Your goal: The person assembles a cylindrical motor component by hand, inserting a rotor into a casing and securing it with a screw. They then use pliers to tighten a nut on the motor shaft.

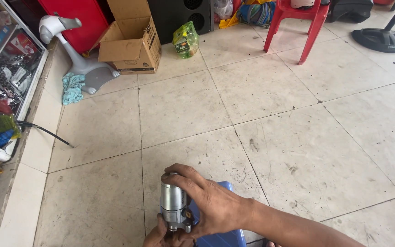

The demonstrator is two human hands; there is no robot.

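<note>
Holding a small silver cylindrical motor (173,201) upright, the right hand (209,203) wraps over its top and side, fingers curled round the metal body, so its grip is closed on the motor. The left hand (161,235) sits just below the motor at the bottom edge of the view, its fingers touching the motor's cast base; only part of it shows, and whether its grip is closed I cannot tell. Directly behind and under the motor lies a blue plastic lid or box (220,228) on the tiled floor (261,114). Far beyond the motor stands an open cardboard box (131,43), with a grey plastic stand (78,59) and a crumpled teal cloth (72,88) to its left, a green packet (186,40) to its right, and a red plastic chair (298,23) further right.
</note>
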